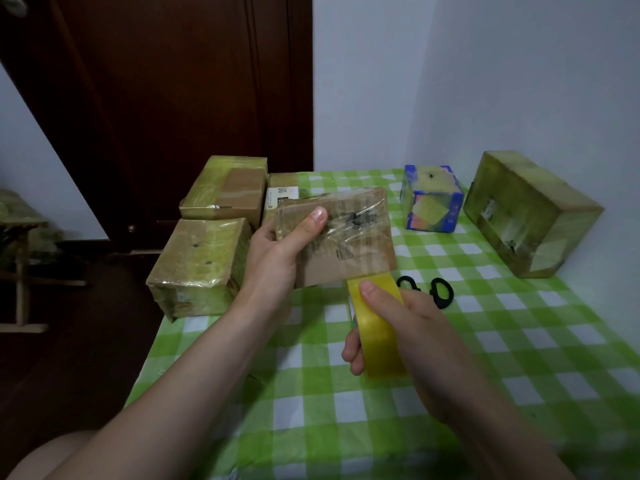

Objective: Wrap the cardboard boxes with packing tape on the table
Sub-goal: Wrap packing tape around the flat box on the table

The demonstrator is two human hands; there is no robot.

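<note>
My left hand (277, 258) grips a flat brown cardboard box (349, 237) by its left edge, thumb on the top face, and holds it tilted above the table. The box's top face shows glossy clear tape. My right hand (405, 327) holds a yellow roll of packing tape (375, 327) just below the box's near right corner, with the thumb on the roll's outer face. The tape appears to run from the roll up to the box's lower edge.
The table has a green and white checked cloth (485, 358). Three taped boxes (201, 265) sit stacked at its left edge. A blue box (431, 199) and a large taped box (530, 213) stand at the back right. Black-handled scissors (440, 292) lie behind my right hand.
</note>
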